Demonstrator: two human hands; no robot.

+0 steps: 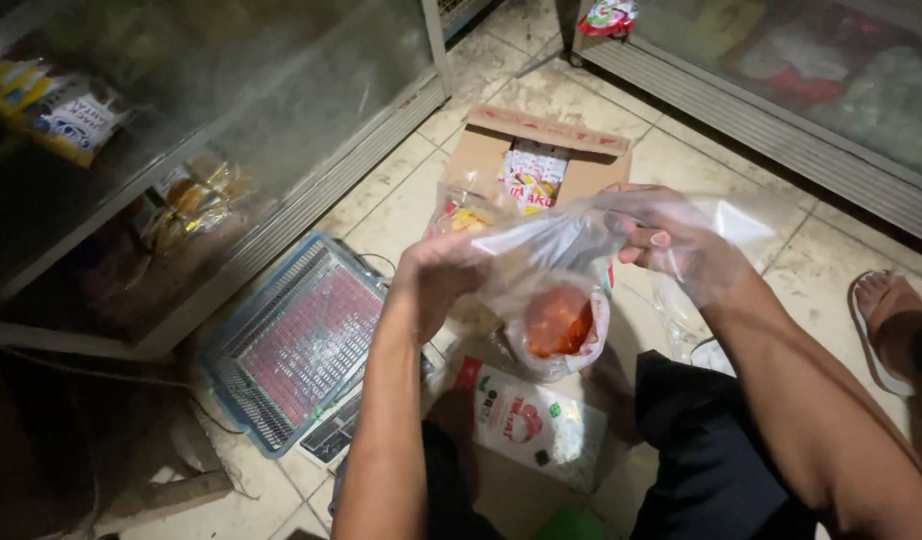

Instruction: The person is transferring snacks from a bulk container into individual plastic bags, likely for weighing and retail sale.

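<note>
Right now my left hand [443, 272] is closed on one side of the mouth of a clear plastic bag [556, 300], fingers curled over the film, while my right hand [653, 232] pinches the other side of the opening between thumb and fingertips, so the bag hangs stretched between the two hands above the tiled floor [401, 190]. Something orange-red [558, 322] sits in the rounded bottom of the bag, below and between my hands. Under it, near my knees, a white packet with red print [529, 420] lies flat on the floor. Beyond my hands stands an open cardboard box [591, 170] with red and white packets [533, 175] inside, and just in front of its left corner another small clear bag with something yellow [467, 215] shows past my left hand. To the left on the floor lies a blue-framed wire grille [299, 340], its far edge close to the base of a glass display case [281, 120] holding yellow packets [66, 110]. A second glass-fronted case [781, 90] runs along the top right. At the right edge a foot in a light sandal [886, 320] rests on the tiles; I cannot tell whose it is.
</note>
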